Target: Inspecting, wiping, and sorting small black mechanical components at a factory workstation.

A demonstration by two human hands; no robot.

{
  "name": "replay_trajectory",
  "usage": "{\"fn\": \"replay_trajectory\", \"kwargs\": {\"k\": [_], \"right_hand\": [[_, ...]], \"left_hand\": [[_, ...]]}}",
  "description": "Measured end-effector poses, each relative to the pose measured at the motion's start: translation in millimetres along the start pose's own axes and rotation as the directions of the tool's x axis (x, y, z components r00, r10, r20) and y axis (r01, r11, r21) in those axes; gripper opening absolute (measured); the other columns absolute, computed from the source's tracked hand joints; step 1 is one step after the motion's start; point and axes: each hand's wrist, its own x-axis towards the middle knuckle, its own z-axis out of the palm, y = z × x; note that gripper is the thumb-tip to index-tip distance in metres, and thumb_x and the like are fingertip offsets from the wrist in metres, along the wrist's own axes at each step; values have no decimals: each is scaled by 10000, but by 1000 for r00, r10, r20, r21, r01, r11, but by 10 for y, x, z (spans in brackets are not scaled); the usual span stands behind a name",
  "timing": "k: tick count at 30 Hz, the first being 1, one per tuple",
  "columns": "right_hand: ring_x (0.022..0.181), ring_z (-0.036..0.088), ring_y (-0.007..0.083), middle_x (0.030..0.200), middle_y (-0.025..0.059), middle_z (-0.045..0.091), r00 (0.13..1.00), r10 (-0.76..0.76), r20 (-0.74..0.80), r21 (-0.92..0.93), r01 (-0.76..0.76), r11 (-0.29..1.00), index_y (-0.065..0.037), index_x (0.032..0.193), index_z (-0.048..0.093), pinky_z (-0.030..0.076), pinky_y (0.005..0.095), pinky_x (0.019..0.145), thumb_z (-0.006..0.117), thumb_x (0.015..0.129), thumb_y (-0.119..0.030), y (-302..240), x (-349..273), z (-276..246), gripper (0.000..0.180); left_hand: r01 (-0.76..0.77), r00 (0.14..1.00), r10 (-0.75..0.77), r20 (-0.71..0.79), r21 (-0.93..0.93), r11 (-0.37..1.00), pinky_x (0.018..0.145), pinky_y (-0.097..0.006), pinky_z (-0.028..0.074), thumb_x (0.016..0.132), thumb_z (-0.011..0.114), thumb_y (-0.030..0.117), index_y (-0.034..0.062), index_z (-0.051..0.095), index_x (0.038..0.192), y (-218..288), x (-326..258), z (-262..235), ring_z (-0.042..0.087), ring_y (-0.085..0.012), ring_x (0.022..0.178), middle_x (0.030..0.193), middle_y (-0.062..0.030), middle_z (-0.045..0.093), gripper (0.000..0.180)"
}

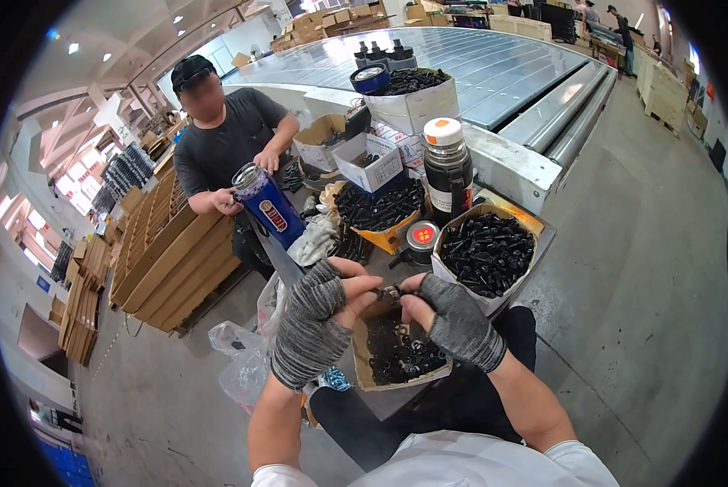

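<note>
My left hand [315,325] and my right hand [461,321], both in grey fingerless knit gloves, meet in front of me with fingertips pinched. Between them is a small dark metal part [390,294], too small to name, and both hands grip it. Just below sits an open cardboard box [362,357] holding many small black rings and clips [404,349]. To the right of my hands stands a box of black cylindrical fittings [487,252]. A round tin [420,237] with a red label lies beyond my fingertips.
A black thermos [447,174] with a white lid stands behind the tin. More black parts fill a bag-lined box [377,207] and a raised white box [416,105]. At left, a co-worker [226,134] holds a large blue flask [268,207]. A plastic bag [242,365] hangs beside my left forearm.
</note>
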Motion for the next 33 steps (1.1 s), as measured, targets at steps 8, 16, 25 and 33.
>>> {"fn": "replay_trajectory", "kwargs": {"k": [8,16,25,33], "right_hand": [[1031,589,135,1102,94,668,991,99,89,361,-125,924,-4,1166,606,476,317,923,540,1020,-208,-65,-27,-70,259],[1043,613,127,1074,79,680,985,114,129,300,-148,942,-4,1197,636,482,317,939,612,978,-192,-109,-20,-90,290],[925,677,139,994,90,733,994,103,-32,240,-93,966,9,1140,661,532,296,848,665,932,-114,-82,-74,-298,242],[925,687,142,991,105,737,996,91,-21,198,-85,976,22,1122,654,542,294,838,655,933,-69,-126,-206,-304,210]], "left_hand": [[46,997,-43,66,-50,998,742,-312,518,825,754,29,52,750,1014,-61,12,49,648,-192,837,927,-72,662,191],[87,988,-79,136,-58,995,765,-315,523,854,725,31,27,727,1040,-41,46,136,650,-180,873,960,-70,656,186],[284,880,-256,401,-12,959,797,-317,517,839,731,50,30,718,1028,-55,-63,71,667,-211,868,905,-82,672,191],[-157,813,-36,582,279,947,797,-433,528,833,668,111,62,679,1084,-348,-263,498,665,-332,910,1000,-130,651,255]]}}
